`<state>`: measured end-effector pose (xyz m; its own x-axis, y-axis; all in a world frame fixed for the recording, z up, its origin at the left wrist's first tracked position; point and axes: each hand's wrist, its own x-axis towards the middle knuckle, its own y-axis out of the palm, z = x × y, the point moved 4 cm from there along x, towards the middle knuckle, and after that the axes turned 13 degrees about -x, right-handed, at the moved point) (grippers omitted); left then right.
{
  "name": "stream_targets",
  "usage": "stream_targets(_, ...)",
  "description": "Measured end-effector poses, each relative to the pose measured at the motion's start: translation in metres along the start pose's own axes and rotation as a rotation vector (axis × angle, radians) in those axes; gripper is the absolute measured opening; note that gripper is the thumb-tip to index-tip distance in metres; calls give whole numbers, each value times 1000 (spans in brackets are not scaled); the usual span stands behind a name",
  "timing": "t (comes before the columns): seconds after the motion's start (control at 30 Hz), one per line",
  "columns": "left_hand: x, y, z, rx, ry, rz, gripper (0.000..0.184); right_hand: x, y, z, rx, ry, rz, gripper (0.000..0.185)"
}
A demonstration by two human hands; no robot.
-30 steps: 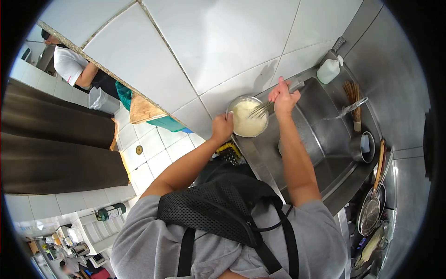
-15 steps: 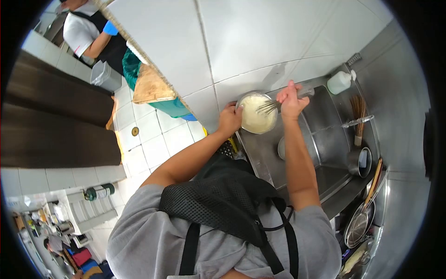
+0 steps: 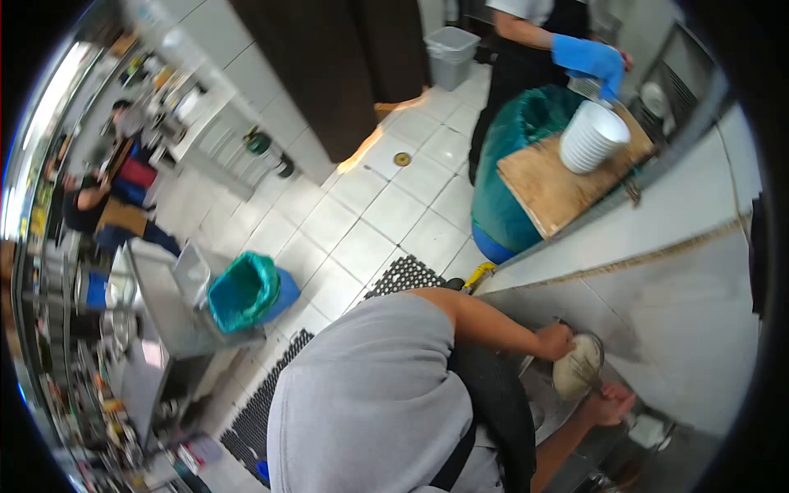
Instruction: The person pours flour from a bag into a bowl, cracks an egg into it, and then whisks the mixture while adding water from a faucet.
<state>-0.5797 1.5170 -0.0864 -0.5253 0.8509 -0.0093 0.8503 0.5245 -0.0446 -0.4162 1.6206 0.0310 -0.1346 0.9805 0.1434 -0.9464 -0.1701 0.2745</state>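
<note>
The left hand (image 3: 556, 341) is curled round the edge of a bowl (image 3: 602, 353) of pale, thick mixture (image 3: 573, 371) — the bowl is right there between both hands, close by the tiled wall. The right hand (image 3: 610, 405) is folded tight round a whisk (image 3: 590, 380), its wires in the mixture. Just past that hand is a whitish bottle (image 3: 648, 430) — and well beyond the left, stacked white tubs (image 3: 593, 138) on a wooden board (image 3: 538, 185).

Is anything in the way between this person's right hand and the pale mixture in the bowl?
Nothing visible blocks it. The right hand grips the whisk, whose wires reach into the pale mixture. The left hand is at the bowl's rim, away from that path.
</note>
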Motion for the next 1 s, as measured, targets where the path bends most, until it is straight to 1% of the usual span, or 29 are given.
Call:
stream_targets(0.03, -3, -3, -4, -6, -8, -44, 27, 1, -2, -1, -1, 16, 43, 35)
stream_targets(0.1, -6, -1, -9, 19, -73, -57, 28, 4, -4, -4, -5, 93, 158, 45)
stream_targets(0.13, -7, -1, -9, 18, -77, -73, 28, 5, 1, -1, -5, 101, 173, 45)
stream_targets(0.2, -10, 0, -13, 66, -69, -29, 28, 6, 7, 11, -206, 91, 102, 48)
stream_targets(0.23, -11, -2, -16, 69, -71, -41, 28, 7, 11, 11, -201, 96, 112, 48)
stream_targets(0.3, -13, -4, -22, 62, -76, -56, 28, 10, 12, 14, -186, 40, -40, 49)
stream_targets(0.33, -14, -3, -22, 62, -78, -60, 28, 13, 5, 9, -186, 43, -37, 49)
stream_targets(0.4, -13, -3, -22, 80, -106, -55, 29, 20, -6, -9, -57, 77, 50, 49)
stream_targets(0.43, -12, -3, -19, 87, -108, -60, 29, 19, -3, -6, -51, 83, 53, 49)
stream_targets(0.5, -12, 1, -15, 97, -84, -63, 30, 17, 1, 11, -236, 53, -26, 50)
stream_targets(0.53, -13, 1, -15, 101, -88, -65, 30, 21, -3, 8, -233, 58, -25, 50)
stream_targets(0.6, -13, 0, -18, 101, -81, -60, 30, 34, -16, 3, -76, 12, -113, 48)
stream_targets(0.63, -12, 0, -21, 103, -80, -59, 30, 33, -21, -2, -74, 12, -114, 48)
stream_targets(0.7, -12, -3, -23, 127, -128, -24, 31, 29, -22, -16, -31, -22, 5, 47)
stream_targets(0.73, -12, -2, -23, 130, -129, -22, 31, 28, -20, -10, -29, -20, 2, 47)
stream_targets(0.8, -11, -1, -19, 88, -125, -14, 31, 25, -8, 5, -175, 91, 74, 50)
stream_targets(0.83, -11, 0, -20, 91, -126, -11, 31, 28, -7, 8, -174, 92, 70, 50)
stream_targets(0.9, -12, -1, -23, 90, -120, -12, 30, 33, -9, 15, -201, 8, -82, 44)
stream_targets(1.0, -11, 1, -22, 93, -104, -42, 29, 17, -1, 5, -219, 7, -49, 43)
